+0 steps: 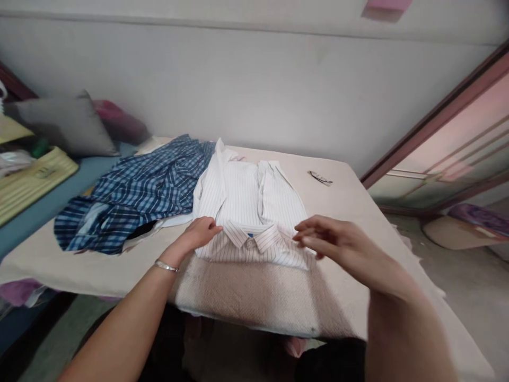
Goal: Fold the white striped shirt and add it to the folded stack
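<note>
Striped shirt (242,193) lies lengthwise away from me, between left hand (200,233) (touching; grip unclear) and loosely open right hand (340,241).

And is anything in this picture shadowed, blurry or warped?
Head view: soft shadows darken the cover in front of the striped shirt; head view: the right hand looks slightly soft, the near forearms look wide-angle stretched, and the side panel carries a pinkish sheen.

Slim silver-coloured bracelet (167,266) on left wrist (172,258); forearms (127,313) bare; dark clothing (332,363) at lap
</note>
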Demonstrator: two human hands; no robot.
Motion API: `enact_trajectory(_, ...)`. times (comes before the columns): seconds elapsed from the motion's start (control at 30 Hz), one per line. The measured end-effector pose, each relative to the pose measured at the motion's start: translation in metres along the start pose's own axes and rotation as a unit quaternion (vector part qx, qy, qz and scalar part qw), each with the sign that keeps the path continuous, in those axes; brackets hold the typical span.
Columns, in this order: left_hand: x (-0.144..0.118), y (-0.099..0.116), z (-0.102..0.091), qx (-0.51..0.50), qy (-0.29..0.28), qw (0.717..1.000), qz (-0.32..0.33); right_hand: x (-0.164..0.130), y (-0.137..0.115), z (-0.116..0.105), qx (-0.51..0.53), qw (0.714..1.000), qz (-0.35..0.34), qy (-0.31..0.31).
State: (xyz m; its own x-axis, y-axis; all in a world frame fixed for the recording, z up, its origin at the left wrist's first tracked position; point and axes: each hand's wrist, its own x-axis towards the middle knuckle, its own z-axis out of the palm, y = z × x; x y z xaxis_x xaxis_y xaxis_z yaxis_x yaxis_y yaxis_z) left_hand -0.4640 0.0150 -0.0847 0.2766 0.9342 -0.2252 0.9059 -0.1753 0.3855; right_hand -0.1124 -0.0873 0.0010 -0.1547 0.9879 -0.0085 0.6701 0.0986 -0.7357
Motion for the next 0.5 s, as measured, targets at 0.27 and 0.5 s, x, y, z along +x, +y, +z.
enact_trajectory(0.27, -0.003, -0.005, 0.000, 0.052, -0.032, 0.998, 0.001, 0.036, 0.061, 0.054, -0.246, 0.942, 0.214, -0.085)
enact_trajectory(0.5, -0.007, 0.000, -0.005, 0.073, -0.026, 0.997, 0.009, 0.039, 0.067, 0.057, -0.275, 0.934, 0.209, -0.089)
